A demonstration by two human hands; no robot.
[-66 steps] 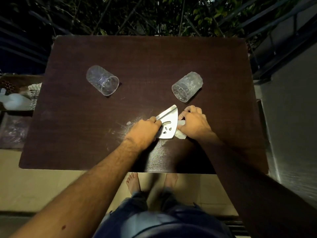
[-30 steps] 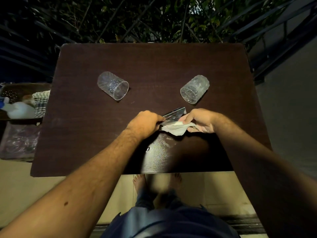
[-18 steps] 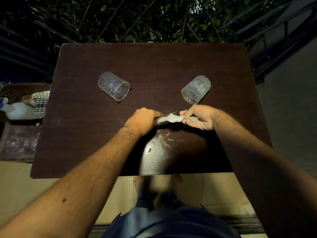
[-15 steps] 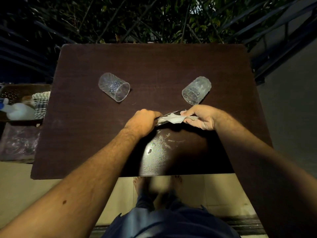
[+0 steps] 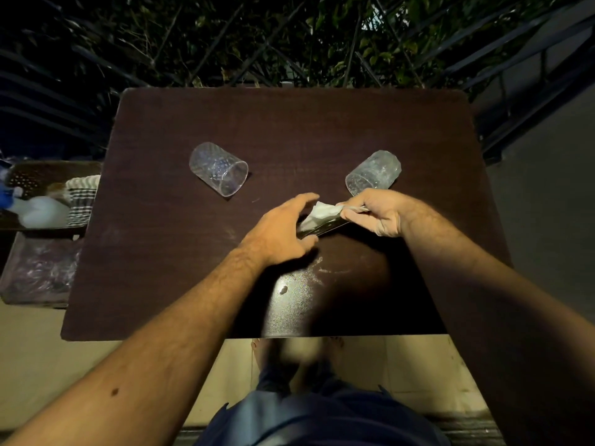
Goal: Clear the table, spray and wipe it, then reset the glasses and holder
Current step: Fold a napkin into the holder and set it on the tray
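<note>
I count two glasses on the desk [image 5: 161, 252], both on their sides: one to the left [image 5: 219, 169], one to the right [image 5: 373, 173]. There is one metal holder [image 5: 322, 227] and one white napkin [image 5: 317, 214], both between my two hands, left [image 5: 280, 233] and right [image 5: 375, 212]. On the desk near its front edge I see one small crumb [image 5: 283, 289]. Off to the left stands one basket [image 5: 35, 175] with one striped cloth [image 5: 80, 201] and one white bottle [image 5: 38, 212]. Below the desk I count two bare feet, blurred.
</note>
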